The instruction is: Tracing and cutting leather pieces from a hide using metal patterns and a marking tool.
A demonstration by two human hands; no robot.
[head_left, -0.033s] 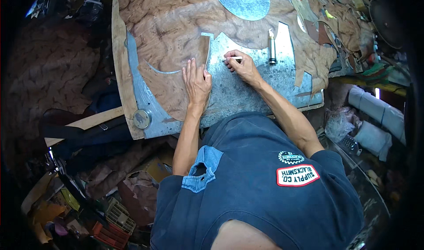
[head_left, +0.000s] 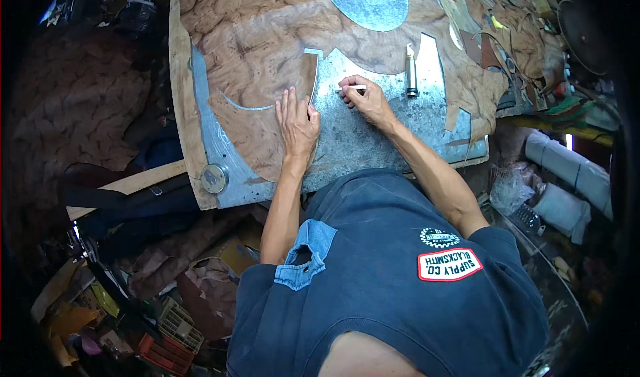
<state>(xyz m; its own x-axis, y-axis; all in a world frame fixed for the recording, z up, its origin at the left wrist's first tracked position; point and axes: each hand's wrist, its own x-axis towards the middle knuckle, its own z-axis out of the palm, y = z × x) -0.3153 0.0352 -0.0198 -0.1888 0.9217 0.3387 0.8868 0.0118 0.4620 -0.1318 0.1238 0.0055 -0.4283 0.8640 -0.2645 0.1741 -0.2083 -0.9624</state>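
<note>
With the left hand (head_left: 297, 127) flat, fingers spread on the leather (head_left: 260, 50), and the right hand (head_left: 363, 100) pinching a white pen (head_left: 353, 88) at its 12 o'clock, any slip of the leather would likely skew the line.

Left arm: bare, rising from the lower middle of the view, nearly straight, elbow close to the torso.
Left hand (head_left: 297, 125): palm down, pressed flat, fingers (head_left: 291, 104) together and pointing away from the body, thumb tucked along the right side.
Right arm: bare, bent at the elbow, forearm running diagonally up and to the left from the right shoulder.
Right hand (head_left: 365, 99): knuckles up, fingers curled in a writing-style pinch, fingertips pointing left.
Spacing: the two hands lie just beside each other, not touching.
</note>
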